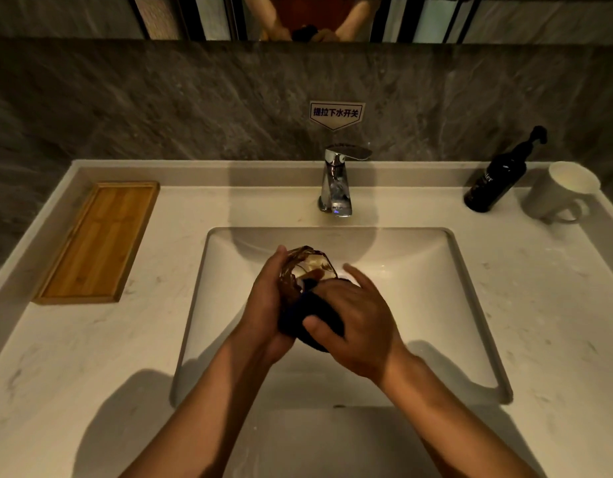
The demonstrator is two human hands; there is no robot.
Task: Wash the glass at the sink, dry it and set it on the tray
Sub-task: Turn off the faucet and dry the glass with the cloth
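Over the white rectangular sink (436,270), my left hand (265,298) grips a clear amber-tinted glass (306,265), tilted with its mouth facing away and up. My right hand (356,319) presses a dark blue cloth (312,319) against the glass's near side, part of the cloth pushed into the mouth. The lower part of the glass is hidden by the cloth and my fingers. A bamboo tray (94,241) with nothing on it lies on the counter to the left of the sink.
A chrome tap (337,182) stands behind the sink with no water running. A dark pump bottle (498,177) and a white mug (562,191) stand at the back right of the pale marble counter (74,357). A grey stone wall rises behind.
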